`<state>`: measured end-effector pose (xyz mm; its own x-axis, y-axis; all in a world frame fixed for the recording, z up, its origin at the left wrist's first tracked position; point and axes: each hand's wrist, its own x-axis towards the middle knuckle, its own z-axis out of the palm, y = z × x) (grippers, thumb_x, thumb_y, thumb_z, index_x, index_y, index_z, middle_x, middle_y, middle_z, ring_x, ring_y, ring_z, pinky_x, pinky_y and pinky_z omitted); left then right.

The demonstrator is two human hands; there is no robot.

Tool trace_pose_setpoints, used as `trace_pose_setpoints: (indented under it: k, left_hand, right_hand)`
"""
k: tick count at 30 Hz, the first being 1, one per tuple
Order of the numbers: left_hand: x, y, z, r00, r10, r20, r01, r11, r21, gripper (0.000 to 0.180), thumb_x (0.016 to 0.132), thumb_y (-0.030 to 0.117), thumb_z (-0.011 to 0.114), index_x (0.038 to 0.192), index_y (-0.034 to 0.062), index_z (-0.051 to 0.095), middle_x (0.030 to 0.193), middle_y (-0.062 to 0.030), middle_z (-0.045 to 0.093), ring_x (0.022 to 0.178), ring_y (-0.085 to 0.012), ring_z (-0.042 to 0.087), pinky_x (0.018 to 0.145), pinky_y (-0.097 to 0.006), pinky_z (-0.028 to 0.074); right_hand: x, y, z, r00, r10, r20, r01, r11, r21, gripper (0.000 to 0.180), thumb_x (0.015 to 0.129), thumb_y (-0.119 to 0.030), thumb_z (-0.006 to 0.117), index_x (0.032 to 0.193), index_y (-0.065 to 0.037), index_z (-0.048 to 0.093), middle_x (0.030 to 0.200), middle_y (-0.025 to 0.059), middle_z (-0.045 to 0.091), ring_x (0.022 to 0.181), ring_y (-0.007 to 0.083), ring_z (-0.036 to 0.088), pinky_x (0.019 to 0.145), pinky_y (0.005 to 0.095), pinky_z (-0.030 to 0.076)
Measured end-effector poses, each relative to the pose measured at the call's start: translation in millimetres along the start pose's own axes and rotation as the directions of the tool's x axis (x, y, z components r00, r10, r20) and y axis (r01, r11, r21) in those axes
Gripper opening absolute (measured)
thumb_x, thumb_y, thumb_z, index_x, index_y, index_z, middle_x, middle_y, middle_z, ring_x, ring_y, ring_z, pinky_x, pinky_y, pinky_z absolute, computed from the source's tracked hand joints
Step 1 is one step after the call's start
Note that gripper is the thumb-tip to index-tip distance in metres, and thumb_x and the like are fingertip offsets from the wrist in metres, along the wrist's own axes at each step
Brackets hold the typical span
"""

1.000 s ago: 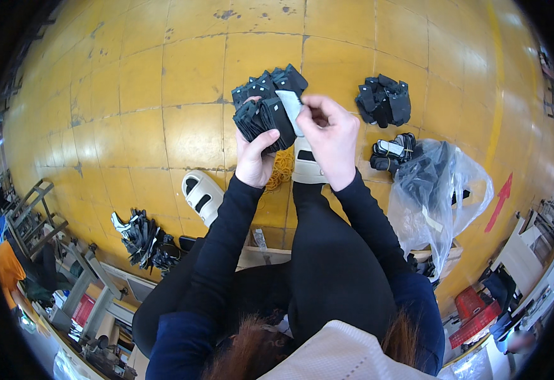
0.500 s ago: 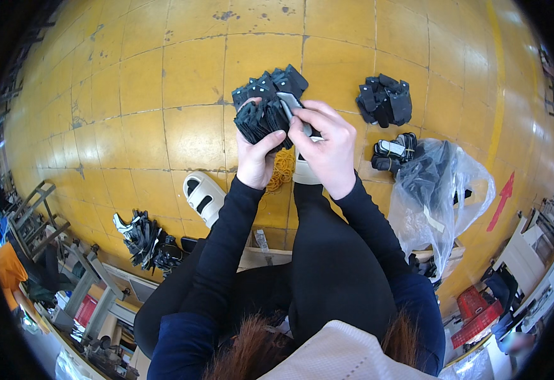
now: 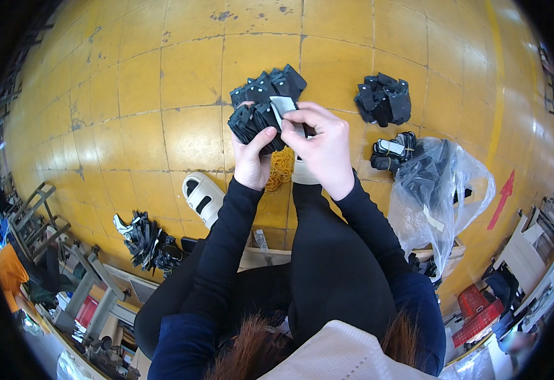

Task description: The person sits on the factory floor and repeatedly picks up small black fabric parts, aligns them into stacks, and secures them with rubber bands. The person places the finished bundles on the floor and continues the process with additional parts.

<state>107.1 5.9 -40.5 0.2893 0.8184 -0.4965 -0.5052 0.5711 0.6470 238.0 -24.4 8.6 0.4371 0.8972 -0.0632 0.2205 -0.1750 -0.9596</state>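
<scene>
A black bundle (image 3: 256, 121) is being held above the yellow floor (image 3: 163, 95), clasped in the closed left hand (image 3: 253, 157). A white tag (image 3: 284, 106) is being pinched against it by the right hand (image 3: 323, 147). Should the pinch be loosened, the tag could be dropped toward the rubber bands (image 3: 280, 172) below.

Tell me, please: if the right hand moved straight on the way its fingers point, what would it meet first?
The right hand points up-left, fingers on a white tag. It would first meet the black bundle in the left hand, probably; depth is unclear.
</scene>
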Motion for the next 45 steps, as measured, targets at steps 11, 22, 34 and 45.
trace_pose_setpoints:
  k: [11,22,34,45]
  left_hand:
    - [-0.1,-0.8,6.4,0.998,0.036,0.045,-0.039,0.997,0.062,0.062,0.079,-0.001,0.069,0.133,0.0093,0.04,0.114,-0.0062,0.057,0.102,-0.017,0.058,0.088,-0.032,0.05]
    - [0.8,9.2,3.5,0.958,-0.091,0.272,0.122,0.988,-0.098,0.069,0.076,0.02,0.07,0.136,0.0043,0.039,0.134,-0.0175,0.05,0.091,-0.0234,0.065,0.081,-0.036,0.055]
    - [0.3,3.2,1.1,0.991,-0.108,0.081,0.114,0.99,-0.077,0.048,0.082,0.012,0.069,0.125,0.0057,0.048,0.112,-0.0069,0.06,0.1,-0.019,0.062,0.084,-0.032,0.054]
    - [-3.1,7.0,8.5,0.993,-0.043,0.106,0.043,0.999,0.006,0.052,0.083,0.011,0.069,0.129,0.0057,0.044,0.115,-0.0067,0.06,0.104,-0.0179,0.06,0.089,-0.032,0.05]
  right_hand:
    - [-1.6,3.8,-2.3,0.985,-0.174,0.005,0.174,0.981,-0.082,0.011,0.077,0.0,0.068,0.087,0.004,0.067,0.084,0.0043,0.064,0.065,0.0059,0.054,0.056,0.0209,0.041]
    - [13.5,4.6,-26.6,0.96,-0.174,-0.221,0.125,0.967,-0.221,0.009,0.075,0.001,0.068,0.084,0.002,0.067,0.081,0.0092,0.063,0.064,0.0167,0.061,0.058,0.0271,0.048]
    - [-3.7,-2.8,-16.7,0.975,-0.212,0.06,0.218,0.968,-0.123,0.019,0.08,-0.011,0.07,0.093,0.002,0.068,0.094,0.0164,0.065,0.083,0.0317,0.066,0.073,0.0344,0.052]
    - [-1.6,-1.9,-19.2,0.978,-0.176,0.111,0.19,0.973,-0.131,0.027,0.078,-0.008,0.074,0.102,0.003,0.067,0.096,0.0148,0.066,0.082,0.0242,0.066,0.074,0.0304,0.051]
